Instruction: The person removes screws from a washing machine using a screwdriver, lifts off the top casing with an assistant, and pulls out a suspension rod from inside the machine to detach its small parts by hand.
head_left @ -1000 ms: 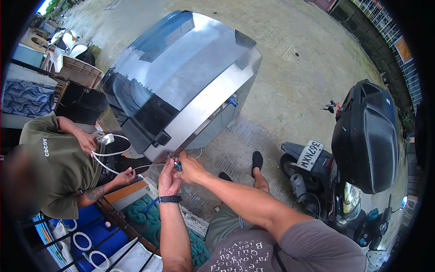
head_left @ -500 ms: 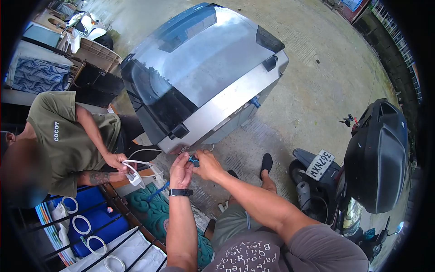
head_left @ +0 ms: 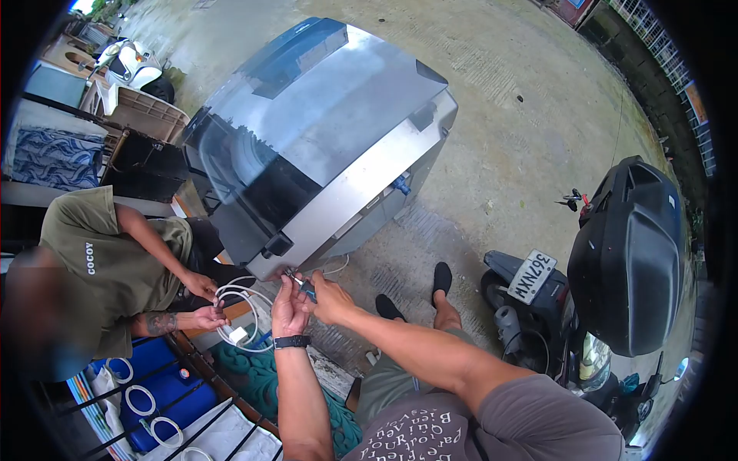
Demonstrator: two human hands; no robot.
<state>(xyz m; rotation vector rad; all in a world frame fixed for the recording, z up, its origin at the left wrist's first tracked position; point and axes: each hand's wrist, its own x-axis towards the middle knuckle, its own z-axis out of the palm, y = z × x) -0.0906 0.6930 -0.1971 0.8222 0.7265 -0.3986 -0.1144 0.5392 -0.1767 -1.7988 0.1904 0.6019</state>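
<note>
My right hand [head_left: 332, 301] grips a blue-handled screwdriver [head_left: 308, 291], its metal shaft pointing at the lower back corner of a grey washing machine [head_left: 361, 188]. Beside the shaft, my left hand [head_left: 289, 313] has its fingers pinched close to that corner. What those fingertips hold, if anything, is too small to make out. Close on the left, a co-worker's hands [head_left: 207, 303] hold a looped white cord [head_left: 265, 311] with a white block [head_left: 237, 335] on it. A thin pale wire [head_left: 338, 266] trails from the machine's edge past my right hand.
A parked motorcycle with a black top box [head_left: 626, 265] stands at my right. Below the co-worker are blue containers [head_left: 181, 399] behind dark bars and a heap of green netting [head_left: 242, 376]. A blue fitting [head_left: 400, 185] sticks out of the machine's rear. A white scooter [head_left: 134, 65] stands farther off.
The view has shifted, so the machine appears lower and farther left. More of the screwdriver's shaft shows between my hands. The co-worker's hands have shifted, and the white cord hangs in wider loops.
</note>
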